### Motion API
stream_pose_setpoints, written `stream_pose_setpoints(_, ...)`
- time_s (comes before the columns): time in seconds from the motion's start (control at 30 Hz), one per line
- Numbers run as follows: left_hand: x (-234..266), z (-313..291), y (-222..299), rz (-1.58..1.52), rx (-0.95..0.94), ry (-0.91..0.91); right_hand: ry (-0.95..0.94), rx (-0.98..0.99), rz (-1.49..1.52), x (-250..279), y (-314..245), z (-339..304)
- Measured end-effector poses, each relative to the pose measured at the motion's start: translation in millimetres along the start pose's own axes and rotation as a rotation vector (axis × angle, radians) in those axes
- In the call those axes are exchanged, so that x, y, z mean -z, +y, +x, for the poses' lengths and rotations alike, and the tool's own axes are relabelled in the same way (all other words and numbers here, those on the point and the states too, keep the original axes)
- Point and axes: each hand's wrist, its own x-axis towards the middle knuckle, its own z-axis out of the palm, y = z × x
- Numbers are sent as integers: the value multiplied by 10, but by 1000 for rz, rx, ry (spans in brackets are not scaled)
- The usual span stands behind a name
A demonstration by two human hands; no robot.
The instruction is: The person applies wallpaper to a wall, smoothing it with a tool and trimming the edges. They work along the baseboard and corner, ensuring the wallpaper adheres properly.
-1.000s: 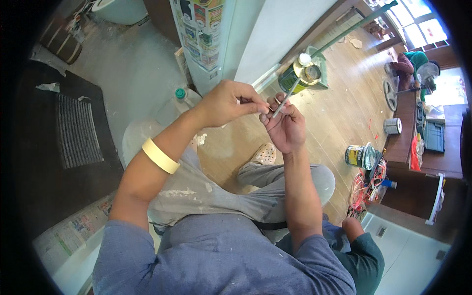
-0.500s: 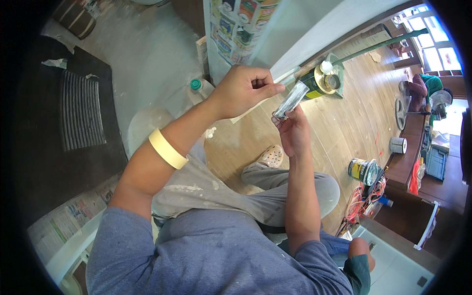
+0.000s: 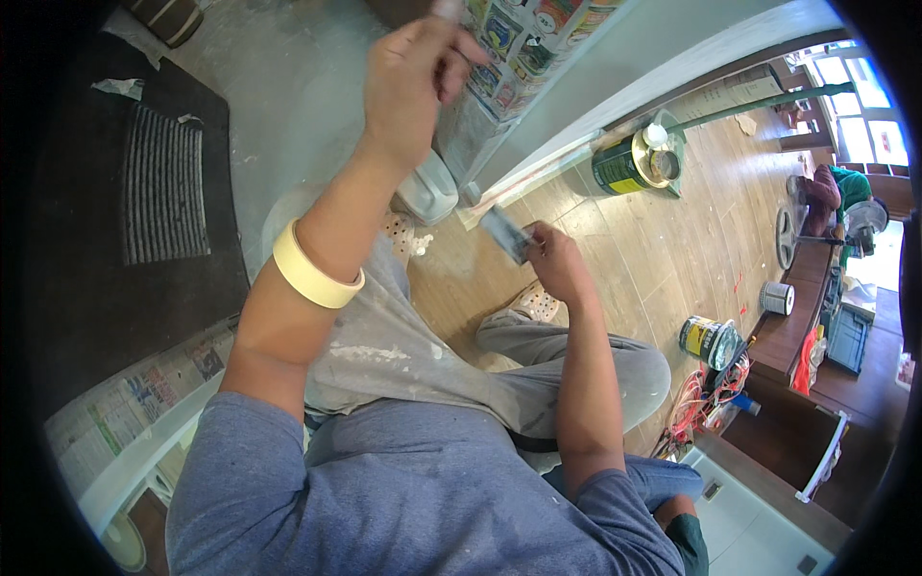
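My left hand [image 3: 411, 88] is raised by a narrow wall end covered in printed paper [image 3: 523, 48]. One finger points up at the top edge of the view and the others curl loosely; I see nothing held. Whether it touches the wall I cannot tell. A roll of pale yellow masking tape [image 3: 305, 274] circles my left forearm. Lower down, my right hand [image 3: 562, 261] pinches one end of a flat, grey, rectangular scraper blade [image 3: 505, 235], slightly blurred, above the wood-look floor near the foot of the wall.
A white jug [image 3: 428, 187] stands against the wall base. Beyond it are an open dark can [image 3: 619, 168] and a green pole [image 3: 759, 104]. Right of my knee sit a paint tub [image 3: 709, 338] and tangled cords [image 3: 687, 408]. A dark panel [image 3: 77, 192] lies left; a person [image 3: 828, 192] crouches far right.
My left hand has gone up and away from the blade, toward the papered wall. My right hand has lowered and moved slightly left, turning the blade. The white jug shows more fully.
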Motion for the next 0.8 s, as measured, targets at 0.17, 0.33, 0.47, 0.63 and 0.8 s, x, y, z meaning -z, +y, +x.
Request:
stream_pose_setpoints(0.17, 150, 130, -137, -54, 80, 265, -309, -29, -150, -149, 39, -19)
stream_pose_setpoints(0.33, -42, 96, -169, 53, 172, 225, -340, 16, -172, -335, 13, -7)
stream_pose_setpoints(0.47, -56, 49, -206, 59, 197, 177, -436, -24, -190, -467, 200, 24)
stream_pose_setpoints(0.63, 87, 54, -238, 28, 170, 122, -428, -54, -122, -624, 414, 82)
stream_pose_setpoints(0.8, 105, 77, -276, -12, 181, 132, -383, -25, -104, -620, 391, 90)
